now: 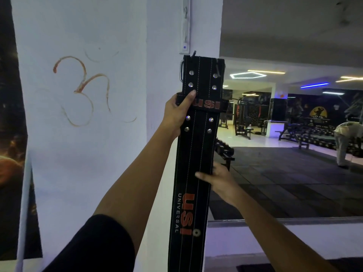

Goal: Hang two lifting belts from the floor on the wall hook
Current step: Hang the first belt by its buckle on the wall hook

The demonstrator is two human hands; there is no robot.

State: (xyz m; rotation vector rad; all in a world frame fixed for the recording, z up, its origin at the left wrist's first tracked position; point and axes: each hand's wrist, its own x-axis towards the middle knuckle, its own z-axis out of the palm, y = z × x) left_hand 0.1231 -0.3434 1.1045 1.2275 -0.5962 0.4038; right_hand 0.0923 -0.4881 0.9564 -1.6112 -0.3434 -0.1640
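Note:
A black lifting belt (196, 146) with orange lettering and steel rivets stands upright against the corner of a white wall pillar (165, 55). My left hand (177, 114) grips its left edge near the buckle end, thumb across the loop. My right hand (220, 180) holds the belt's right edge lower down, fingers over the front. The metal buckle (182, 70) is at the top left of the belt. A small dark prong shows at the belt's top edge; I cannot tell if it is the hook. Only one belt is in view.
A white conduit with a small box (185, 47) runs down the pillar just above the belt. An orange symbol (82, 89) is painted on the wall to the left. A mirror (294, 134) on the right reflects gym racks, benches and a bending person (342, 142).

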